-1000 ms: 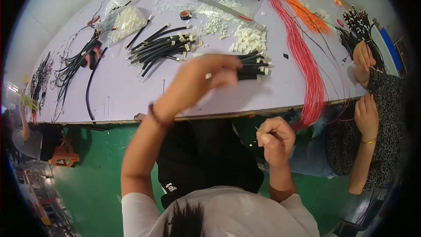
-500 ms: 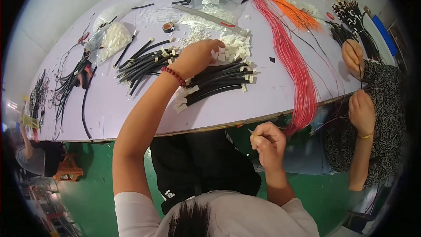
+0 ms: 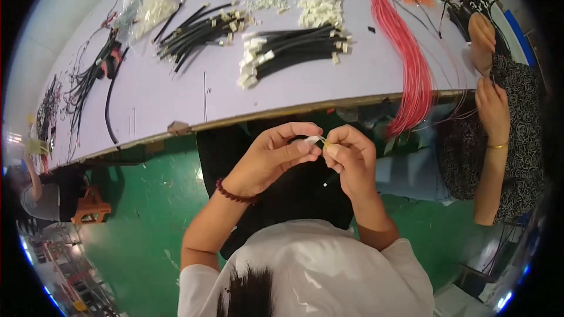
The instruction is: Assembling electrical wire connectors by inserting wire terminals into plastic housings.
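Observation:
Over my lap, just below the table edge, my two hands meet. My left hand (image 3: 273,158) pinches a small white connector housing (image 3: 313,140) between thumb and fingers. In my right hand (image 3: 354,155), closed thumb against fingers, is a thin pointed piece with a yellowish part (image 3: 325,142); its tip meets the housing, and its exact kind is too small to tell. Below the right hand, a small white end (image 3: 325,185) shows against my dark trousers. Ahead on the table lies a bundle of black sleeved cables (image 3: 299,50) with white connectors at both ends.
A heap of white housings (image 3: 320,10) lies behind the cables, with another black cable bundle (image 3: 200,30) to the left. Pink wires (image 3: 405,53) hang over the table edge at right. A co-worker's hands (image 3: 492,103) work at far right. A bag of pale parts (image 3: 154,14) sits at left.
My left hand has come back from the heap of white housings to my right hand, with a housing now in its fingers. The view has shifted, so the table appears higher.

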`<state>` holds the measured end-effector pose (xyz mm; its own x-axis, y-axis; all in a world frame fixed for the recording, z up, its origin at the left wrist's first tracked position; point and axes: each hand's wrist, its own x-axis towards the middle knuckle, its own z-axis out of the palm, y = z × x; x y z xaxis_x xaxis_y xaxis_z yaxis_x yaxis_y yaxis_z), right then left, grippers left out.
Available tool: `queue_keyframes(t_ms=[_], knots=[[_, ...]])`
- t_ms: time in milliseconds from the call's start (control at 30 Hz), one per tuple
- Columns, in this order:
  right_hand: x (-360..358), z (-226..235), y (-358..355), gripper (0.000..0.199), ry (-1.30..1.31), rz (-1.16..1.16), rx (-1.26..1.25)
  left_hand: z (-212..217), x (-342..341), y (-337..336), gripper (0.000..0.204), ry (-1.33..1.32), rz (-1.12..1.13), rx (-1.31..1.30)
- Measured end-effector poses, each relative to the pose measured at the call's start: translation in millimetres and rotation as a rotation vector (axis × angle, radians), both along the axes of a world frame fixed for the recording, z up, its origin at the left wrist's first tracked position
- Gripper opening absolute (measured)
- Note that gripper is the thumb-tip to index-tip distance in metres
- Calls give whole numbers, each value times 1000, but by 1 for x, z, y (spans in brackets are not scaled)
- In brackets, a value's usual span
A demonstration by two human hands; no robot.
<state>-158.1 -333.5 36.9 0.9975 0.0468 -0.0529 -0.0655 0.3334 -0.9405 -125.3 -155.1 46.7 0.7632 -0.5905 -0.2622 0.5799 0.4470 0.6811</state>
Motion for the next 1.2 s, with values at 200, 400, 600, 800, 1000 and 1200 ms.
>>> queue_keyframes(t_ms=[200,400,600,800,1000,1200], knots=[[-23,-12,11,6,5,77,-28,-32,-40,-1,30,-124,312,18],[-33,-10,20,7,107,41,21,-43,-53,3,45,35,286,-126],[-35,-32,20,5,-7,-14,-67,-46,-56,-2,52,298,315,-352],[-33,-41,22,6,-37,27,-79,-56,-62,-4,58,164,298,-199],[-33,-44,20,6,10,103,13,-57,-69,-14,73,-439,426,183],[-37,-40,12,7,-134,115,12,-53,-67,-2,65,-424,381,159]])
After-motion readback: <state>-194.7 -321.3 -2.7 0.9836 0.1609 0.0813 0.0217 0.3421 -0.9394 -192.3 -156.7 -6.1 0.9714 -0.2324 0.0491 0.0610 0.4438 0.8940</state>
